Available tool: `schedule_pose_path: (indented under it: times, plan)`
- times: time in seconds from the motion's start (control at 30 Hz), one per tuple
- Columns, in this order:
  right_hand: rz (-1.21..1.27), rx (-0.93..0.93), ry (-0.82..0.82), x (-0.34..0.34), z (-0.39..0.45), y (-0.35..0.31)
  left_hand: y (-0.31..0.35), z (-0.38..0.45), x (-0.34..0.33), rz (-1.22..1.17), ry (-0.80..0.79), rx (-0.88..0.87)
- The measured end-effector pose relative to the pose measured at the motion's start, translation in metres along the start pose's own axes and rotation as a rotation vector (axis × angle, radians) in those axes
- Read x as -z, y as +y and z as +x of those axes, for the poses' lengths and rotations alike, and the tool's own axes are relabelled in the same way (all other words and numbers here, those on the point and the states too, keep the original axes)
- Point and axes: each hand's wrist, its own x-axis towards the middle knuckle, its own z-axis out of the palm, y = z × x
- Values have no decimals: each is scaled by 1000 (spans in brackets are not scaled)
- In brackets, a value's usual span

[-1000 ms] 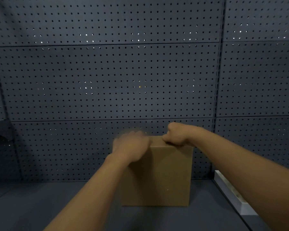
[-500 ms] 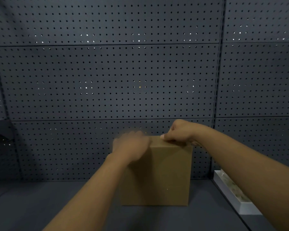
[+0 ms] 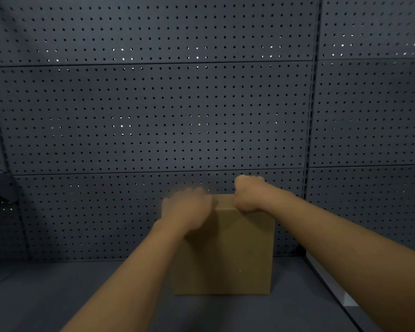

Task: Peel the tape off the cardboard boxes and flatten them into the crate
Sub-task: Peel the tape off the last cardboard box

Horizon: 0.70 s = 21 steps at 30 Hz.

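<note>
A plain brown cardboard box [image 3: 225,250] stands upright on a dark grey worktop [image 3: 58,295], set toward the rear edge and right of centre, close in front of a dark perforated panel wall [image 3: 153,111]. Both of a person's bare forearms reach in from the near edge to the top of the box. The left hand [image 3: 187,209], blurred, lies over the box's top left corner with its fingers bent down over the far side; whether they grip the cardboard or merely rest on it cannot be told. The right hand [image 3: 248,196] sits on the top right part of the box, its fingers curled tight into a fist against the top edge, apparently pinching something there, though what they hold is too small to make out. A pale strip [image 3: 331,281] runs along the worktop's right edge.
</note>
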Motion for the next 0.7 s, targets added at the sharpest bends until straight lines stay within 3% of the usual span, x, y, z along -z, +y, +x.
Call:
schedule_pose_path:
  times: [0.33, 0.5, 0.7]
  plan:
    - [-21, -126, 75, -10, 8, -4, 1, -2, 0, 0, 8, -12]
    - [-117, -73, 126, -15, 2, -6, 1, -3, 1, 2, 11, -14]
    - [-160, -80, 65, -15, 6, -6, 0, -6, 1, -8, 11, -28]
